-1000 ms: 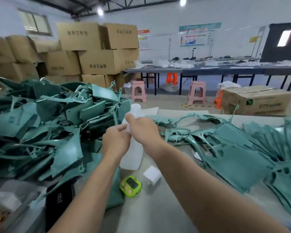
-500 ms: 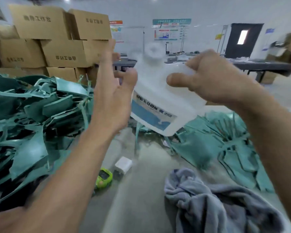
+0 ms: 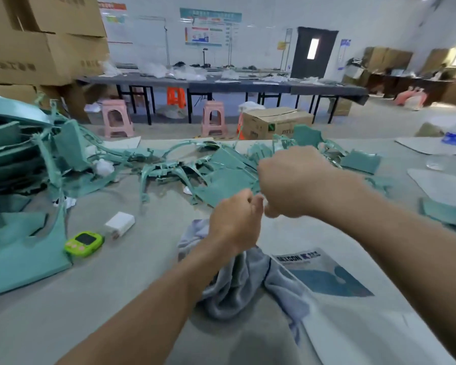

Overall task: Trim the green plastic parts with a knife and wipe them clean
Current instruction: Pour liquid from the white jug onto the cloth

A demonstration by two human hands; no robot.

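Far left of frame: a heap of green plastic parts [image 3: 24,159] is stacked on the grey table [image 3: 116,299], with cardboard boxes [image 3: 37,40] behind it at upper left. 1 flat green panel [image 3: 24,259] lies at lower left against the heap. Just right of it is a lime-green timer [image 3: 84,244], with a white charger block [image 3: 119,224] just beside it; contact unclear. 2 pink stools [image 3: 116,117] stand on the floor beyond the table.

Centre: a tangle of green frames and panels [image 3: 216,175] is spread along the table's far side. The left hand [image 3: 236,222] is mid-frame, back to camera, fingers curled together. Cannot tell whether they pinch anything. A grey cloth [image 3: 234,291] is bunched under its wrist, touching it. The right hand [image 3: 292,180] is just right of it and higher in frame, close against the left hand's knuckles. Its fingers are curled into a fist, and what they clamp is hidden, so cannot tell.

Lower right: a white bottle [image 3: 327,280] with a blue label lies tilted, overlapping the cloth's right edge, its narrow end toward the 2 hands.

Right: more green pieces [image 3: 361,160] sit on the table behind the right hand, and pale flat sheets [image 3: 448,185] lie near the right edge.
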